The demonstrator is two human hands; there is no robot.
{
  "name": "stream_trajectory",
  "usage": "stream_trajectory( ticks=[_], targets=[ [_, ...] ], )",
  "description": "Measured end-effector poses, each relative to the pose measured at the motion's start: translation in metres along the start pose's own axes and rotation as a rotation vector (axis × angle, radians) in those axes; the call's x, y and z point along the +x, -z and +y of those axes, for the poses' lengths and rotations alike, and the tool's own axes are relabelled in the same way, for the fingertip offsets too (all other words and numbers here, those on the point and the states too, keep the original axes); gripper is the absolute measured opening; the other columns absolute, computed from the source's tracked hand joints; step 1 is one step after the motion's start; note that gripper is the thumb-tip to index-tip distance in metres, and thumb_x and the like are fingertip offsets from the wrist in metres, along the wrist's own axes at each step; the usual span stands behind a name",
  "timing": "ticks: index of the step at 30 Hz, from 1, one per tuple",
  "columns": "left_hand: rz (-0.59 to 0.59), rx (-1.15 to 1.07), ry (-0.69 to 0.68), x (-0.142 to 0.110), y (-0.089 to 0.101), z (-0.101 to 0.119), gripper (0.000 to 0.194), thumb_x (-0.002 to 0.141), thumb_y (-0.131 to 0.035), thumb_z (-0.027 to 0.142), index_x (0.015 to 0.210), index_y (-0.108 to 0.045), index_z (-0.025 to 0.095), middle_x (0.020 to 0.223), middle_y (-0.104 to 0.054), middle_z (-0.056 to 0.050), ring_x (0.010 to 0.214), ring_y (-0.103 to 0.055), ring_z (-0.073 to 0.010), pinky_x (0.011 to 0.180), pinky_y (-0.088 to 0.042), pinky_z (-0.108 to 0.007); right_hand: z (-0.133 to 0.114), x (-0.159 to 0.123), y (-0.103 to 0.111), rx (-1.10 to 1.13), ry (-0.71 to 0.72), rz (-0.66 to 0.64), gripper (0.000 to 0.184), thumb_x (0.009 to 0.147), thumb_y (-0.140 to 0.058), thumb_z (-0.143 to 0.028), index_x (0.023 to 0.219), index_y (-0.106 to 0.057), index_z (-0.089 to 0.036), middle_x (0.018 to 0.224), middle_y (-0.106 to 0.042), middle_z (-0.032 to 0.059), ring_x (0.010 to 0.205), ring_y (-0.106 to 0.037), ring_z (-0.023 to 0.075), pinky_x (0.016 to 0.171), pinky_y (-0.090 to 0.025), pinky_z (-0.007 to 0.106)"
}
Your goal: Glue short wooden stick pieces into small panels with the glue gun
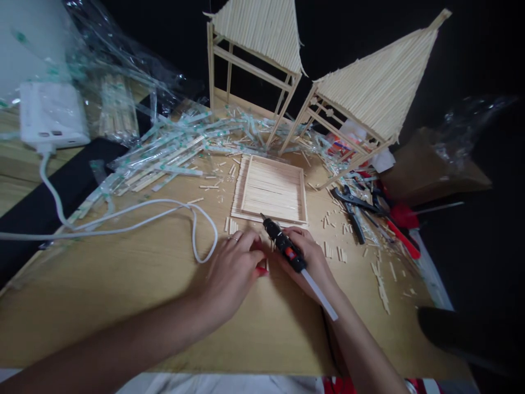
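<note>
My right hand (312, 257) is closed around a black glue gun (283, 246) with a white glue stick sticking out of its back. Its nozzle points at the near edge of a flat square panel of wooden sticks (270, 189). My left hand (233, 268) lies on the table just left of the gun, fingers curled and pinching a small stick piece I can barely see. A ring shows on one finger. Short cut sticks lie around both hands.
Two stick-built hut models (262, 38) (369, 93) stand at the back. Plastic wrappers and loose sticks (172, 148) cover the back left. A white power adapter (51, 115) and its cable (135, 216) lie left. Pliers and cutters (361, 210) lie right of the panel.
</note>
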State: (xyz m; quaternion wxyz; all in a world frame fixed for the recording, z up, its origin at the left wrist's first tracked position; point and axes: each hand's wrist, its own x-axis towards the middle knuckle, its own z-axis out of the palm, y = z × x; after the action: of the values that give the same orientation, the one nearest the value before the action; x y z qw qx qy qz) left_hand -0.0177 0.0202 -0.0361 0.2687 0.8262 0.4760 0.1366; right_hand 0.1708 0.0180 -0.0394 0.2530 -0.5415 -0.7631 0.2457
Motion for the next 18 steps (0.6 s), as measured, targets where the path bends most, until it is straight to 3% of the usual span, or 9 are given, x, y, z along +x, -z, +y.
stream_trajectory(
  ticks=[9,15,18],
  targets=[
    [-0.013,0.049,-0.013,-0.002,-0.002,-0.002,0.016,0.071,-0.074,0.023,0.086,-0.069,0.021,0.104,-0.058,-0.005,0.098,-0.054,-0.0251,0.083,-0.045,-0.04,0.002,0.001,-0.001,0.007,-0.031,0.03,0.025,0.071,-0.059,-0.008,0.09,-0.06,-0.024,0.099,-0.065,0.0042,0.106,-0.055,0.0246,0.089,-0.045,0.036],
    [-0.049,0.033,0.01,-0.002,-0.002,0.001,0.011,0.076,-0.069,0.02,0.087,-0.07,0.02,0.101,-0.058,-0.006,0.096,-0.054,-0.024,0.082,-0.045,-0.038,-0.004,-0.002,0.003,0.059,-0.07,0.091,0.019,0.072,-0.062,-0.013,0.088,-0.062,-0.023,0.103,-0.064,0.005,0.106,-0.056,0.0243,0.089,-0.045,0.035],
    [-0.051,0.011,0.004,-0.003,-0.002,0.001,0.011,0.079,-0.065,0.018,0.088,-0.07,0.021,0.1,-0.057,-0.005,0.095,-0.054,-0.0223,0.083,-0.044,-0.038,-0.012,-0.014,0.005,0.097,-0.175,0.122,0.019,0.075,-0.064,-0.02,0.094,-0.064,-0.024,0.101,-0.064,0.005,0.098,-0.059,0.0229,0.085,-0.046,0.033]
  ],
)
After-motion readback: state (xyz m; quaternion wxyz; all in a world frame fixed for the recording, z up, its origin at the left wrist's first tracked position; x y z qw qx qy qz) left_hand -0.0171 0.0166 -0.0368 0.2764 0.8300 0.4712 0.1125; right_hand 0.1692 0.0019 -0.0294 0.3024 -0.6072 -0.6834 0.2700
